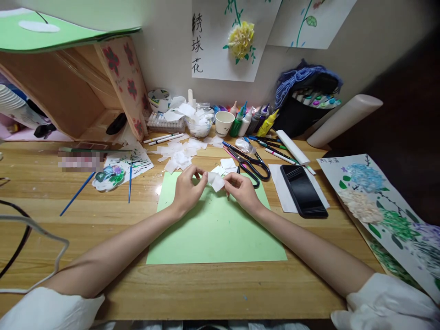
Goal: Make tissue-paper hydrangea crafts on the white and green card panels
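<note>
Between my two hands is a small white piece of thin paper (216, 182), raised over the back part of a light green sheet (220, 233). My left hand (189, 189) pinches its left edge between thumb and fingertips. On the other side, my right hand (242, 192) pinches the right edge. Just behind the hands lie a few cut white paper squares (228, 164). Black-handled scissors (250, 163) rest behind my right hand, partly over the green sheet. A pile of loose white paper pieces (180, 153) spreads behind my left hand.
A black phone (304, 191) lies on white paper at right, near a flower picture (385, 206). Glue or paint bottles (245, 123), a paper cup (224, 123) and a bowl of paper scraps (199, 124) line the wall. Paintbrushes (129, 181) and a cardboard box (120, 87) are at left.
</note>
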A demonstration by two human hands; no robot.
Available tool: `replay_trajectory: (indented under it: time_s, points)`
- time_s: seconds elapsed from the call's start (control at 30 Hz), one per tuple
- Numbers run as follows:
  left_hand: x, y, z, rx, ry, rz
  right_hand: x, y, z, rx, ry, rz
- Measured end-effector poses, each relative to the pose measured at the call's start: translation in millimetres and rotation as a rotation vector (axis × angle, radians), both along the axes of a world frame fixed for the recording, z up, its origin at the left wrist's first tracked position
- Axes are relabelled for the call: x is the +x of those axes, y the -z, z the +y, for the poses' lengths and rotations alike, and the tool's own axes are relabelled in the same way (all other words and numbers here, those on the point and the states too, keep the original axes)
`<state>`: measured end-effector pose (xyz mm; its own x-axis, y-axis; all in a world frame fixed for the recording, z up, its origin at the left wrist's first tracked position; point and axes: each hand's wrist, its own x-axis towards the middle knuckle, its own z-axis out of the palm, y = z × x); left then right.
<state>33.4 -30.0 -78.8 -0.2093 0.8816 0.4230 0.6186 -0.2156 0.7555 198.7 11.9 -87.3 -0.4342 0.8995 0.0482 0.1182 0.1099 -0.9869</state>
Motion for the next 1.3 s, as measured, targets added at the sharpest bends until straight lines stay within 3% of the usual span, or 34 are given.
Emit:
replay_trajectory:
  time_s: [0.33, 0.47, 0.53, 0.63, 0.73, 1.03, 1.3]
  points:
    - [-26.5, 13.1, 19.9, -0.064, -0.237, -0.004, 0.2, -0.5, 0.0, 0.009, 0.046, -0.019]
    - [-27.7, 10.2, 19.5, 0.098, -0.361, 0.166, -0.3, 0.3, 0.0, -0.002, 0.042, -0.009]
    - [-20.9, 4.8, 13.3, 0.174, -0.229, 0.277, -0.4, 0.8, 0.0, -0.007, 0.028, -0.001]
    - [-8.4, -0.6, 2.7, 0.163, 0.09, 0.43, -0.5, 1.2, 0.0, -0.007, -0.012, 0.028]
    - [-1.7, 0.7, -2.4, 0.164, 0.213, 0.484, -0.5, 1.5, 0.1, -0.02, -0.037, 0.053]
    - [-4.1, 7.5, -0.3, 0.222, 0.214, 0.469, -0.6, 2.5, 0.1, 0.009, -0.041, 0.05]
    - [-4.2, 3.2, 2.1, 0.081, 0.088, 0.282, 0.1, 4.0, 1.0, 0.011, -0.009, 0.013]
